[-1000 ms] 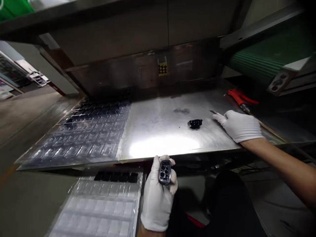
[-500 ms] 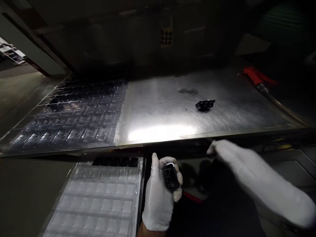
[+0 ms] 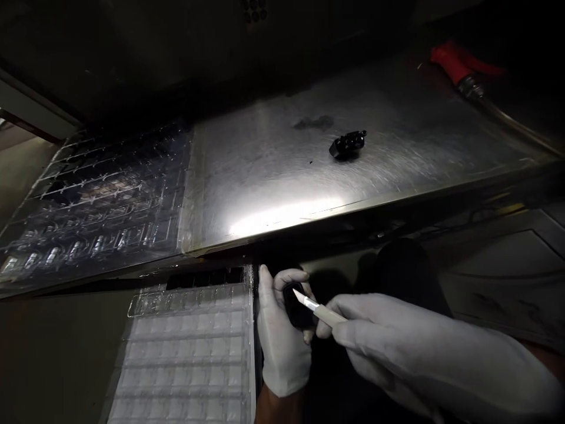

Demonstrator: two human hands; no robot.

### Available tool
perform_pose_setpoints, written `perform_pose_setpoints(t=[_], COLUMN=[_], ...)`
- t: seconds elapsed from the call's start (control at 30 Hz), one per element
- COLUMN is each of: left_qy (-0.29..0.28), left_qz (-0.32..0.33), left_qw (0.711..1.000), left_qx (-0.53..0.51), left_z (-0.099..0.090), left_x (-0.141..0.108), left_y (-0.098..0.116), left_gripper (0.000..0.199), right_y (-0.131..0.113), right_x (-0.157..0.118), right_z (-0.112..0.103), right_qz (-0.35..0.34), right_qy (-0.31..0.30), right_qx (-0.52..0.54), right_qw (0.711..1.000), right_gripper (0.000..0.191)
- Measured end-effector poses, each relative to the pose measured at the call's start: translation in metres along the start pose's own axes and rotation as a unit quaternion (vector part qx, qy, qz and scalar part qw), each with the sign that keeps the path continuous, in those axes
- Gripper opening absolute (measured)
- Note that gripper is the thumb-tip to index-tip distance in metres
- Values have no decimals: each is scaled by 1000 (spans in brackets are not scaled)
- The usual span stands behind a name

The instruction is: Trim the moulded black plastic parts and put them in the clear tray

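Observation:
A white glove covers my left hand, which grips a small black rounded part below the table's front edge. My right hand, also gloved in white, is closed round the pale handle of a craft knife. The knife's pointed blade lies over the face of the black part; whether it touches cannot be made out. Another black piece rests on the metal tabletop.
A clear plastic tray covers the table's left side. Below it stands a white compartment tray with several black parts in its top row. A red-handled air gun with a hose lies at the back right.
My right hand has come from the table's edge to my left hand, and a knife now shows in it. The black part's face looks different. The view has shifted and tilted.

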State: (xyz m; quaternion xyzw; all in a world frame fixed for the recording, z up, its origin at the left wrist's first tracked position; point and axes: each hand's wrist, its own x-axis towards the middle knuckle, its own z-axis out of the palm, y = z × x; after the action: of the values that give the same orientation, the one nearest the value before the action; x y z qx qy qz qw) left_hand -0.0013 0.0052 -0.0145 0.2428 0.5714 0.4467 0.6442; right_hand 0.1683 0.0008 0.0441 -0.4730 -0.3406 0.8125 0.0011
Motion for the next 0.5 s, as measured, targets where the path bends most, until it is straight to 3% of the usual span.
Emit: perform_pose_setpoints(t=[0.13,0.3,0.43,0.5], left_qy=[-4,34,52,54], left_qz=[-18,-27,-7,16], left_qw=[1000,998,998,998], left_qx=[-20,-36,-37,-18], left_z=[2,10,14,13], left_x=[2,4,1,0], left_y=[-5,-3,-4,-7], left_gripper=[52,49,44,36], right_y=[9,2,0,2], right_x=[5,3,2,10], right_z=[-10,-4,6,4], right_qz=[9,47,21,53], right_qy=[-54,0,36,-13], right_qx=[69,39,65,79], right_qw=[996,998,997,995], right_gripper=[53,48,45,50])
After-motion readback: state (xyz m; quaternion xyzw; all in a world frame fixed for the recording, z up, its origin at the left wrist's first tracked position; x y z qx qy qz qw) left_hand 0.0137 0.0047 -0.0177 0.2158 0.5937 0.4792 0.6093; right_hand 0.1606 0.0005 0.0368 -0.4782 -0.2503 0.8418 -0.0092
